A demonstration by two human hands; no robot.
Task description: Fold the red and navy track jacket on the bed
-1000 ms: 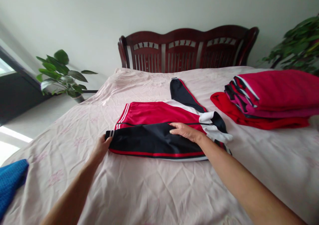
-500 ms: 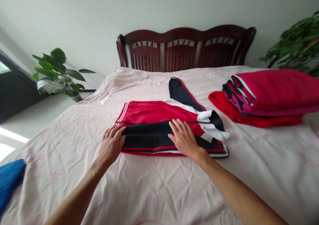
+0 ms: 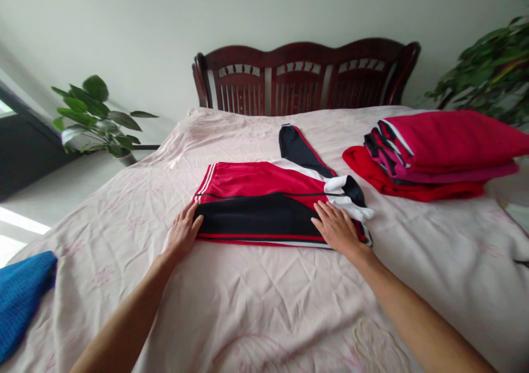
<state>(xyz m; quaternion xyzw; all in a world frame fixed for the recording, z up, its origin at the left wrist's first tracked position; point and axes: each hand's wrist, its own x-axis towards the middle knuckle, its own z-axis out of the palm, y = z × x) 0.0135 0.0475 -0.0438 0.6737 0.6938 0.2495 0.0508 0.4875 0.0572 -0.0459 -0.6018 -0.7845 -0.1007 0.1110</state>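
Note:
A red, black and white track jacket (image 3: 264, 199) lies partly folded on the pink bedsheet (image 3: 264, 301), one black sleeve reaching toward the headboard. My left hand (image 3: 184, 234) rests flat and open on the sheet, its fingertips against the jacket's left edge. My right hand (image 3: 338, 227) lies flat and open on the jacket's near right part, beside its white collar. Neither hand grips anything.
A stack of folded red garments (image 3: 438, 152) sits at the right of the bed. A blue cloth (image 3: 22, 296) lies at the near left edge. A dark wooden headboard (image 3: 306, 78) stands behind, with potted plants left (image 3: 97, 119) and right (image 3: 491, 70).
My right hand slid rightward across the black fold to the collar end. My left hand left the sleeve cuff and now lies flat at the jacket's left edge. The fold is flatter.

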